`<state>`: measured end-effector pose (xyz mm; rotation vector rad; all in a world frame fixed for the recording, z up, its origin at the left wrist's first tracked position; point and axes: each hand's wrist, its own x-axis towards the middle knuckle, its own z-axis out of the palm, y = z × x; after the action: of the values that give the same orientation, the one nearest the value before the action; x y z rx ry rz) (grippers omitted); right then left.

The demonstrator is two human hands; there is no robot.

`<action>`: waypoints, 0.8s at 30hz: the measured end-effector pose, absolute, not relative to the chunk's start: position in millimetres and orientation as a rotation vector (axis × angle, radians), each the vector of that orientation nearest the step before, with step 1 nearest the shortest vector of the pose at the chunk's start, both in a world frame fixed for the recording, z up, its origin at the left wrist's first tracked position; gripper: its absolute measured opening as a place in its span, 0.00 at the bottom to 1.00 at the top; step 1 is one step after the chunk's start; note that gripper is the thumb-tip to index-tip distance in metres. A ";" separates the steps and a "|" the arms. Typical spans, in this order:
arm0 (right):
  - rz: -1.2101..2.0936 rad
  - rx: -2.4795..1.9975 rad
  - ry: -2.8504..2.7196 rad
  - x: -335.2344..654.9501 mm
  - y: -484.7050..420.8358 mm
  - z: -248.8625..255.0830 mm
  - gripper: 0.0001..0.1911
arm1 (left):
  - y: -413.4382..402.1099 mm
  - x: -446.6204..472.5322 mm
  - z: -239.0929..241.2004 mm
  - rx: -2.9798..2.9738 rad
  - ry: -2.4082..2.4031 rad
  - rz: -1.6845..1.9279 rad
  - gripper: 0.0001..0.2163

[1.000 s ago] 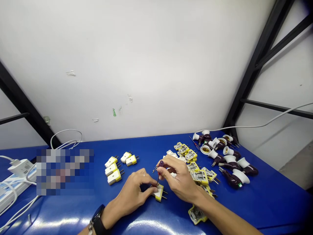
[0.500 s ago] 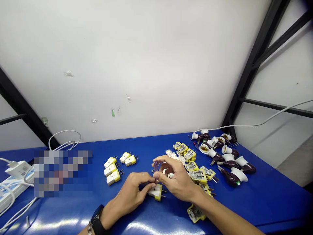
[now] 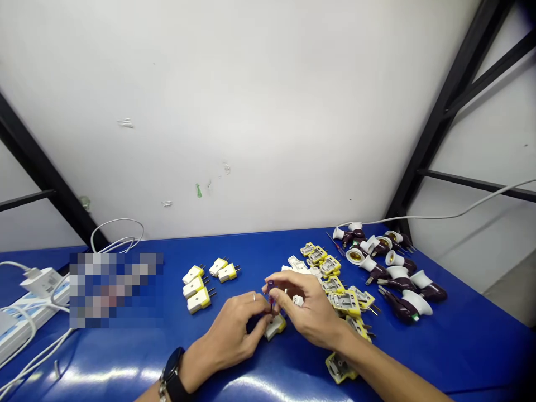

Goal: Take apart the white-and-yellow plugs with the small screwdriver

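My right hand [image 3: 307, 304] grips a screwdriver [image 3: 271, 289] by its see-through purple handle, shaft pointing down. Below it lies a white and yellow plug [image 3: 275, 328] on the blue table, partly covered by my fingers. My left hand [image 3: 245, 324] is closed, thumb and fingertips pinched together beside the shaft at the plug's top; what they pinch is hidden. Opened yellow plug halves with metal parts [image 3: 347, 302] lie around and behind my right hand, together with white covers [image 3: 295, 262]. Another open plug half [image 3: 341, 368] sits below my right forearm.
Several closed white and yellow plugs [image 3: 196, 287] stand grouped at left. Dark purple and white lamp sockets [image 3: 404, 304] are piled at right, near a second screwdriver [image 3: 336, 244]. White cables and a power strip [image 3: 36, 301] occupy the left side. A wall [image 3: 251, 111] borders the table's back.
The view has shifted slightly, moving everything a little rightward. The plug under the screwdriver has turned, and its prongs no longer show clearly. Both hands keep their hold.
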<state>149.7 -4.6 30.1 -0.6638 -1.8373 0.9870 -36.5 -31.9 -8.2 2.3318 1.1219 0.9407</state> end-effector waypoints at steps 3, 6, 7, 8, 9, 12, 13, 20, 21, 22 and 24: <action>0.935 -0.696 -1.831 148.9 -4.5 32.5 0.03 | -31.0 -34.9 -9.3 2.278 1.202 0.961 0.04; 0.939 -0.696 -1.831 150.7 -5.5 33.6 0.08 | -28.7 -35.7 -12.1 2.255 1.222 0.982 0.08; 0.938 -0.691 -1.844 151.6 -5.8 33.7 0.12 | -28.1 -36.5 -13.1 2.260 1.221 0.988 0.09; 0.932 -0.683 -1.865 152.3 -5.9 33.7 0.15 | -27.8 -37.3 -13.9 2.267 1.220 0.995 0.10; 0.924 -0.675 -1.887 152.9 -5.9 33.7 0.17 | -27.7 -38.1 -14.6 2.272 1.217 1.000 0.09; 0.881 -0.680 -1.931 153.0 -5.6 34.6 0.11 | -28.7 -39.6 -15.2 2.283 1.190 0.998 0.08; 0.870 -0.692 -1.937 152.7 -5.5 35.4 0.09 | -29.2 -39.8 -15.0 2.292 1.176 0.988 0.09; 0.802 -0.677 -1.967 151.9 -4.8 40.5 0.08 | -29.2 -39.0 -15.4 2.408 1.128 0.953 0.12; 0.784 -0.684 -1.973 151.9 -4.6 40.6 0.05 | -29.0 -39.0 -15.8 2.419 1.127 0.960 0.12; 0.764 -0.693 -1.976 152.0 -4.4 40.7 0.01 | -28.9 -39.1 -16.0 2.431 1.126 0.964 0.12; 0.711 -0.699 -1.967 152.1 -4.1 40.6 0.03 | -28.9 -39.2 -16.0 2.458 1.127 0.967 0.13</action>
<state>152.1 -4.1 40.6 -0.6990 -1.9675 0.7110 -39.2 -28.9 -16.0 2.4577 1.1269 0.9668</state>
